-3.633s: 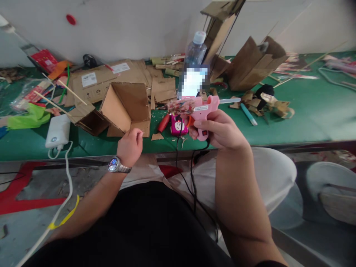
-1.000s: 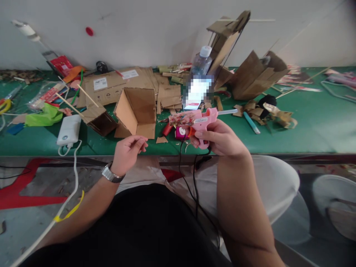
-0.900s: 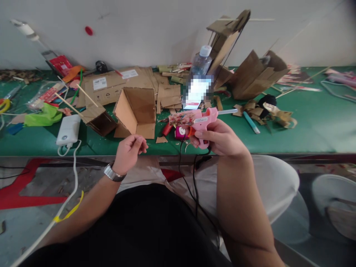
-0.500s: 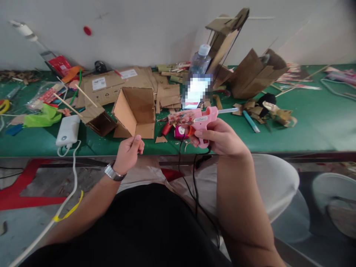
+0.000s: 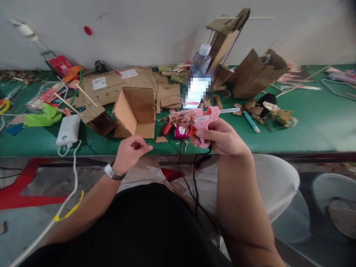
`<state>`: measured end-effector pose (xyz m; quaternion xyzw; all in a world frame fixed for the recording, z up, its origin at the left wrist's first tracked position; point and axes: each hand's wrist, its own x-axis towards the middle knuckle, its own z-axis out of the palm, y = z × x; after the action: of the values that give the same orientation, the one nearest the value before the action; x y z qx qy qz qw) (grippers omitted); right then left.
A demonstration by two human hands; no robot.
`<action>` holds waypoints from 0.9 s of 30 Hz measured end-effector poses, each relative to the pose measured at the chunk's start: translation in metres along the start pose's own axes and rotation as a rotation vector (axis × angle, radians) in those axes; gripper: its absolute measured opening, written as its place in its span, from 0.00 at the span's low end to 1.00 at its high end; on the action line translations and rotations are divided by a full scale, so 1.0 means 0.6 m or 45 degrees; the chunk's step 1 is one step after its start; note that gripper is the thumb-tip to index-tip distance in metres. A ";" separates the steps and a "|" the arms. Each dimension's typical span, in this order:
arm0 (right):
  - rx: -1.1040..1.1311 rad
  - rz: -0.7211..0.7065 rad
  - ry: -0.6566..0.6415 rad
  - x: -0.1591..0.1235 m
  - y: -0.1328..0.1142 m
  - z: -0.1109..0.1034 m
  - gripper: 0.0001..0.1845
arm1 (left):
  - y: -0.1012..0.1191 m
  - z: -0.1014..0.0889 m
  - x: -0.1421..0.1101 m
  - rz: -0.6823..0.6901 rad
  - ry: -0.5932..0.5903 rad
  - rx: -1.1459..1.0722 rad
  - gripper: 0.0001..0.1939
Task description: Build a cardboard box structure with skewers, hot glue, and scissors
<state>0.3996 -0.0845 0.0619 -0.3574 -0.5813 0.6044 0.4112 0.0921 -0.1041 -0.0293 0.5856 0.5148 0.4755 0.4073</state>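
My right hand (image 5: 222, 139) is wrapped round the handle of a pink glue gun (image 5: 204, 120). Its nozzle points left, a clear glue stick (image 5: 229, 110) juts from the back, and a finger rests by the orange trigger (image 5: 191, 130). Near the table's front edge, my left hand (image 5: 132, 150) has its thumb stretched right against curled fingers in a loose pinch. A faint thin strand seems to show by the fingertips, too small to make out. Just beyond that hand stands an open-sided cardboard box (image 5: 143, 107), apart from it.
A smaller cardboard box with sticks (image 5: 101, 120) and a white power bank (image 5: 67, 130) are at left. Behind the glue gun are a lit phone (image 5: 196, 92) and a plastic bottle (image 5: 200, 61). A teal cutter (image 5: 251, 121) lies right on the green table (image 5: 306, 129). Black cables (image 5: 194, 178) hang over my lap.
My left hand has loosened from a fist, its thumb sliding out to the right and down. The glue gun has barely moved in my right hand.
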 end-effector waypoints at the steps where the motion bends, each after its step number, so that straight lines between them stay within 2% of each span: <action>1: 0.000 0.004 0.001 0.000 0.000 0.000 0.16 | -0.001 0.000 0.000 0.004 0.015 0.008 0.18; 7: 0.016 0.019 -0.008 0.000 0.000 -0.001 0.14 | -0.004 -0.003 0.000 -0.039 0.020 0.050 0.12; 13: -0.015 0.055 0.002 0.000 -0.001 -0.002 0.18 | -0.003 0.003 0.001 -0.068 -0.051 -0.026 0.20; 21: 0.006 0.052 0.006 0.000 0.003 -0.005 0.17 | -0.012 0.013 0.010 -0.122 0.121 -0.216 0.25; 27: 0.036 0.014 -0.007 -0.001 0.008 -0.009 0.17 | -0.010 0.017 0.013 -0.184 0.102 -0.297 0.21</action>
<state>0.4043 -0.0828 0.0568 -0.3532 -0.5718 0.6157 0.4113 0.1009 -0.0954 -0.0361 0.4761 0.5128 0.5246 0.4849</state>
